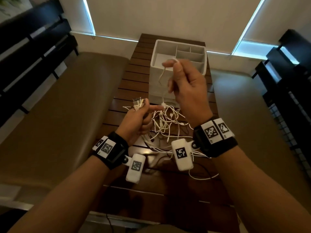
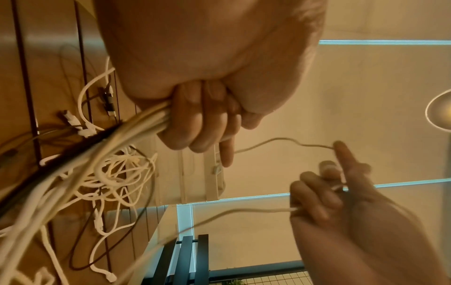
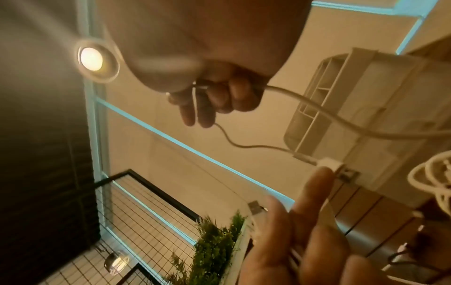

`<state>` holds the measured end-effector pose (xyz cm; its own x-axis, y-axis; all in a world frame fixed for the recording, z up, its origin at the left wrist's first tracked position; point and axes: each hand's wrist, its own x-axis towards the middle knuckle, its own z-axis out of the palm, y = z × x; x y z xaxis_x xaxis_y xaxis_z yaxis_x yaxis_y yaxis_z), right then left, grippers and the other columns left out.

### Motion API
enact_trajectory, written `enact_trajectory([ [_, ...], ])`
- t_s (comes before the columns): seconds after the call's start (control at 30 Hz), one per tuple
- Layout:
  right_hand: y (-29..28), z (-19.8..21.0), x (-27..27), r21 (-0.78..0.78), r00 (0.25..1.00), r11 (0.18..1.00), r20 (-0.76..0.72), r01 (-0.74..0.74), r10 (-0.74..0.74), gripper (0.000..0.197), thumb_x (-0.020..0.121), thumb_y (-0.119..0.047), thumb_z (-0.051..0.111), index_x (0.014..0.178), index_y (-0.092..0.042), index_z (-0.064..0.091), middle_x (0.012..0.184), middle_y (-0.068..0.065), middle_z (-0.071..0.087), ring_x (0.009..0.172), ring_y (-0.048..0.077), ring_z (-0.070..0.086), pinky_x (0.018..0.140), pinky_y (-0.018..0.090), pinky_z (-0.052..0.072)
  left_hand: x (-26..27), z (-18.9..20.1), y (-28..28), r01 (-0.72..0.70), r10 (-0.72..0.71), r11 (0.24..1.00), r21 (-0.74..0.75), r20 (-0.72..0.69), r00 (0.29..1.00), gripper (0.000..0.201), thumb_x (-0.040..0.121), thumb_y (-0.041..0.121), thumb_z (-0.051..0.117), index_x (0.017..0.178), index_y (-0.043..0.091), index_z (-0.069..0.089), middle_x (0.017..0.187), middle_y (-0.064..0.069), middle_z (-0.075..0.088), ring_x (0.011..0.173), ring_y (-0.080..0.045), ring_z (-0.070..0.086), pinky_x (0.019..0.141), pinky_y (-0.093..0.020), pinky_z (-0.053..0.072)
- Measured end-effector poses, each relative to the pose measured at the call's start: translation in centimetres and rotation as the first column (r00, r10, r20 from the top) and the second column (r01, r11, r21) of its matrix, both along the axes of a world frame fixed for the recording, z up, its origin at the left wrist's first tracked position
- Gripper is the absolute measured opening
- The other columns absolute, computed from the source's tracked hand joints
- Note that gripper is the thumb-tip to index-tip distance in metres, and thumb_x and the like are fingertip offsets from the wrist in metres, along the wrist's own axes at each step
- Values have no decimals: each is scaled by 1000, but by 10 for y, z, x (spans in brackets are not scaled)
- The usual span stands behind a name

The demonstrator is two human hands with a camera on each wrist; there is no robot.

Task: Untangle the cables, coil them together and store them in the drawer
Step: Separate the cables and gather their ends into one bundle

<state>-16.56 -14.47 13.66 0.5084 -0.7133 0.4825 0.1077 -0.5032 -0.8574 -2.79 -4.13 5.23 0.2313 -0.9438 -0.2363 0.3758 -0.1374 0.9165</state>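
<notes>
My left hand (image 1: pixel 140 113) grips a bunch of white cable ends, whose USB plugs (image 1: pixel 138 102) stick up out of the fist; its index finger points right. The held bundle (image 2: pixel 139 123) trails down into a tangle of white cables (image 1: pixel 168 125) on the wooden table (image 1: pixel 134 81). My right hand (image 1: pixel 174 64) is raised above and pinches one white cable (image 1: pixel 162 76). That cable hangs down to a plug (image 1: pixel 162 104) beside the left index finger. The right wrist view shows this cable (image 3: pixel 317 110) running out of the right hand (image 3: pixel 214 96).
A white drawer unit (image 1: pixel 178 52) with an open, divided top stands on the table just behind the hands. Thin dark cables (image 1: pixel 207 172) lie among the white ones. Brown cushioned seats (image 1: pixel 58 115) flank the table, and dark racks (image 1: pixel 289 98) stand at both sides.
</notes>
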Motion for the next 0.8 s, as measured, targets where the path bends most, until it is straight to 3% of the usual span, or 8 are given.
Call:
enact_trajectory([
  [0.1,1,-14,-7,-41,969,993,-223,-113,101,26,111,-21,46,115,-13,70,80,10,66,60,2,55,61,16,42,2,-2,-2,-5,5,1000,0,-43,999,59,109,55,38,117,8,73,61,2,18,46,-9,15,41,-24,13],
  [0.2,0,-45,-15,33,805,966,-545,-258,233,19,108,-24,54,104,-25,72,84,4,72,71,16,68,67,31,51,5,-4,-10,18,-19,1000,-7,-97,995,57,107,61,38,105,11,66,56,6,20,42,-7,17,38,-22,13],
  [0.27,-2,-51,-20,77,687,936,-659,-343,306,23,107,-27,56,89,-34,69,79,1,72,68,12,67,66,28,50,9,-5,-13,-33,34,999,8,-132,991,61,108,57,39,115,4,68,55,5,21,40,-6,17,38,-21,14],
  [0.37,-6,-54,-26,182,446,888,-811,-423,379,28,105,-42,56,88,-26,73,77,-8,74,68,1,66,67,19,49,10,-1,-16,-108,108,994,11,-132,985,48,110,44,43,114,3,68,54,5,22,39,-5,19,36,-20,16],
  [0.4,-8,-57,-29,235,458,895,-793,-380,403,34,103,-50,55,93,-25,75,81,-10,75,72,1,67,69,20,52,9,1,-17,-120,119,993,-2,-131,984,40,111,40,44,108,6,67,54,5,23,38,-6,19,36,-19,17],
  [0.53,-12,-63,-26,558,837,830,-446,-17,317,67,102,-67,40,105,-11,77,95,4,78,82,16,69,71,31,54,3,3,-13,-30,30,998,-46,-11,999,29,111,30,48,91,14,61,54,5,26,40,-7,21,38,-17,19],
  [0.67,-8,-60,1,616,902,783,-288,-84,323,54,107,-48,49,118,1,69,83,10,67,66,24,57,59,32,46,-12,-10,-2,151,-159,986,70,136,978,31,108,29,54,82,21,69,56,5,29,41,-7,21,40,-19,15],
  [0.8,-7,-57,8,648,910,752,-231,-121,345,23,102,-22,62,113,-5,72,93,13,74,77,30,62,70,43,50,-20,-20,7,171,-196,973,154,167,966,17,108,22,55,101,7,61,52,8,36,41,-6,27,39,-19,22],
])
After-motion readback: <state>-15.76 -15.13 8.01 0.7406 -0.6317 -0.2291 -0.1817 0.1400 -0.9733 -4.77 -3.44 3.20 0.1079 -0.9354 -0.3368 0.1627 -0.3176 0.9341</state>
